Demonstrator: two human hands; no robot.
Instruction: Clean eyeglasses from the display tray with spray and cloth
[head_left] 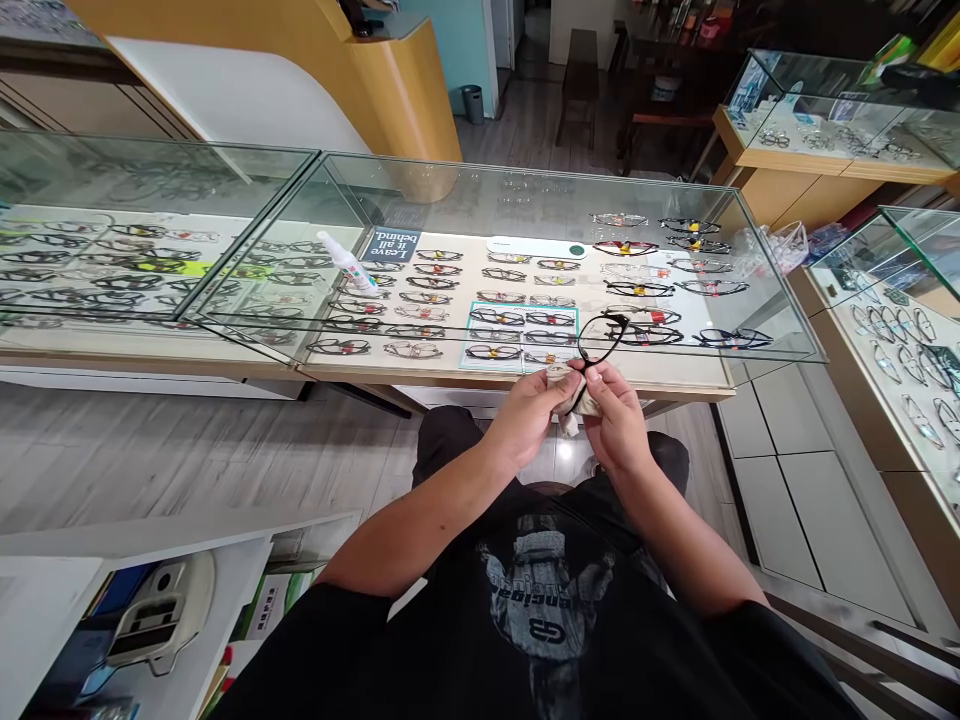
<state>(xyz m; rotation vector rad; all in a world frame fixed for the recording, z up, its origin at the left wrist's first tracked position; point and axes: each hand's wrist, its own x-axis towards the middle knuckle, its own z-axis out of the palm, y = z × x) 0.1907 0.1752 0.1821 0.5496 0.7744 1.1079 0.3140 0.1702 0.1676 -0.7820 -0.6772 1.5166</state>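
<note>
In front of the counter edge, both my hands are closed on a pair of black-rimmed eyeglasses point(622, 323) and a crumpled pale cloth point(569, 424). My left hand point(531, 412) pinches the cloth around the near part of the glasses. With thumb and fingers, my right hand point(619, 412) grips the frame and touches the cloth as well. One lens rim sticks up beyond my fingers, tilted; the other lens is mostly hidden by hands and cloth. A white spray bottle point(347, 262) stands on the glass top to the left.
The glass display case point(525, 172) spans the space before me, with rows of eyeglasses inside. More glass cases point(862, 330) stand at the right. At lower left is an open white cabinet point(187, 530) holding a pale device point(166, 610). A small bin point(472, 104) sits on the far floor.
</note>
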